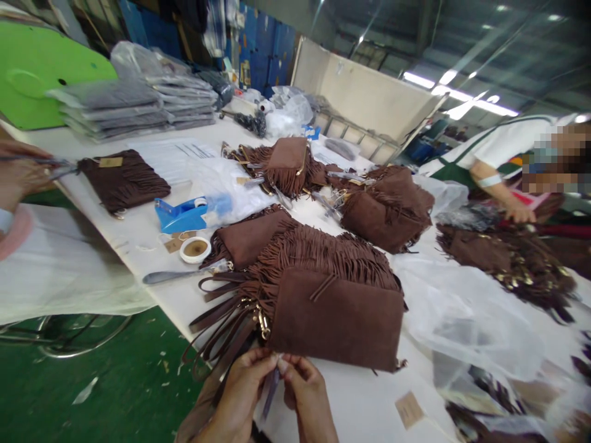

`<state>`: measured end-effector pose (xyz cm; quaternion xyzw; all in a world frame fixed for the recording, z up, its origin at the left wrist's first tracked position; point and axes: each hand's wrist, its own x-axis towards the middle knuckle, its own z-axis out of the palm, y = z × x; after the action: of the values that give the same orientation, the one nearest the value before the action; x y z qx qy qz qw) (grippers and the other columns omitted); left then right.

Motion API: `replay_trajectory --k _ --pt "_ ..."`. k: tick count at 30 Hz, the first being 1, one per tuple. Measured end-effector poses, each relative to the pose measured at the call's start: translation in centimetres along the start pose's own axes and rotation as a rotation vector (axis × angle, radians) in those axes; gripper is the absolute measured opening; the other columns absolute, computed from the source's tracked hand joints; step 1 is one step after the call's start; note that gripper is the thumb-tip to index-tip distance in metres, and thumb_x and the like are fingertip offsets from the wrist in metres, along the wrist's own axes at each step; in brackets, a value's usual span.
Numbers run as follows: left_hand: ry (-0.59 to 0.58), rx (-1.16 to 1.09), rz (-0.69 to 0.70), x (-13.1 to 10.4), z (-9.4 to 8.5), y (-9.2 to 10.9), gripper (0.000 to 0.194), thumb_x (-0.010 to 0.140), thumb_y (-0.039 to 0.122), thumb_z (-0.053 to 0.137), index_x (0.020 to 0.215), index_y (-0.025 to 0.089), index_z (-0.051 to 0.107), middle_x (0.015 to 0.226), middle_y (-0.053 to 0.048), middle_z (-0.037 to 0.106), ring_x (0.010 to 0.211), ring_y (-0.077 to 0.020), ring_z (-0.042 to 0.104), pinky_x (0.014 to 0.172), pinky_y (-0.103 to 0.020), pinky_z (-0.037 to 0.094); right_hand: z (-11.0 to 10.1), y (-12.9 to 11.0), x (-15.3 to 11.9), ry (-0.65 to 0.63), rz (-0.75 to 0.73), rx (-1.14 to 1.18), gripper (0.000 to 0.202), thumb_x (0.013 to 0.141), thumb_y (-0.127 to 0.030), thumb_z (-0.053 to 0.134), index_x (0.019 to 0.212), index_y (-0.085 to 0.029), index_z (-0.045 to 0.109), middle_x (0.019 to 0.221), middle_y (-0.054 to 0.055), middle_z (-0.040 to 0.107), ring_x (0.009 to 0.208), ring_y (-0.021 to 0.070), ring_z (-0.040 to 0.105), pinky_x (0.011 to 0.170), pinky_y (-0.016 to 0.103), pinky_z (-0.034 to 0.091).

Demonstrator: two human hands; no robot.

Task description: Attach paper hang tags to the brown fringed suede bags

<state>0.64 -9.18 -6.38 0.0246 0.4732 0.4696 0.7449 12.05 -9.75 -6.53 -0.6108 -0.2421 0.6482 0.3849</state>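
Brown suede fringed bag, hands pinching thin clear strip

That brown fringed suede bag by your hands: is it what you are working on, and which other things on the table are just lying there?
In hand:
- brown fringed suede bag nearest the edge
- small thin strip pinched between left hand and right hand

Lying about:
- blue tape dispenser
- white tape roll
- stack of grey bagged packs
- flat brown fringed pouch
- clear plastic bags
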Motion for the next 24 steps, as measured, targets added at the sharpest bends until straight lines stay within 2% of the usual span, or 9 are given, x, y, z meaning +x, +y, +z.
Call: replay_trajectory --k 6,10,14,18,22,24 --pt "-0.013 0.057 0.021 -0.8 0.3 0.2 0.023 0.07 0.025 0.076 0.087 0.013 0.066 0.082 -0.009 0.072 0.08 -0.024 0.067 0.072 -0.029 0.05 -0.6 -0.1 0.2 -0.234 -0.001 0.22 0.035 0.068 -0.042 0.077 0.076 -0.012 0.06 0.056 -0.009 0.03 0.047 0.0041 0.02 0.043 0.019 0.017" --pt "-0.024 0.08 0.042 -1.3 1.0 0.3 0.027 0.07 0.028 0.076 0.089 0.014 0.064 0.078 -0.009 0.072 0.075 -0.0228 0.068 0.067 -0.029 0.051 -1.2 -1.1 0.6 -0.335 -0.067 0.173 0.03 0.067 -0.038 0.076 0.071 -0.013 0.06 0.056 -0.006 0.039 0.049 0.0061 0.026 0.043 0.02 0.021" --pt "0.045 0.127 0.13 -1.8 1.8 -0.1 0.028 0.069 0.031 0.078 0.086 0.016 0.061 0.071 -0.006 0.07 0.062 -0.0205 0.066 0.058 -0.029 0.05 -1.4 -1.4 1.1 -0.379 -0.074 0.181 0.025 0.066 -0.034 0.073 0.065 -0.013 0.06 0.056 -0.002 0.047 0.048 0.0077 0.032 0.044 0.021 0.024" --pt "0.086 0.124 0.208 -1.7 1.8 -0.7 0.032 0.064 0.037 0.082 0.079 0.016 0.062 0.07 -0.005 0.069 0.062 -0.0182 0.064 0.057 -0.026 0.048 -1.4 -0.6 1.6 -0.38 -0.063 0.171 0.033 0.062 -0.042 0.074 0.057 -0.014 0.057 0.052 -0.002 0.045 0.047 0.0085 0.032 0.044 0.022 0.023" --pt "0.052 0.096 0.248 -1.2 1.6 -0.7 0.044 0.052 0.042 0.088 0.076 0.012 0.066 0.065 -0.006 0.067 0.059 -0.0167 0.061 0.06 -0.026 0.047 -1.6 0.2 2.2 -0.36 -0.132 0.104 0.04 0.065 -0.047 0.074 0.053 -0.016 0.051 0.047 -0.006 0.035 0.046 0.0082 0.028 0.044 0.023 0.021" --pt "0.01 0.094 0.253 -1.3 1.9 -0.5 0.038 0.056 0.04 0.086 0.076 0.013 0.066 0.065 -0.006 0.066 0.058 -0.0165 0.06 0.061 -0.027 0.047 -1.7 0.4 2.3 -0.324 -0.193 0.06 0.04 0.066 -0.046 0.074 0.052 -0.017 0.049 0.046 -0.006 0.035 0.045 0.0088 0.03 0.044 0.023 0.024"
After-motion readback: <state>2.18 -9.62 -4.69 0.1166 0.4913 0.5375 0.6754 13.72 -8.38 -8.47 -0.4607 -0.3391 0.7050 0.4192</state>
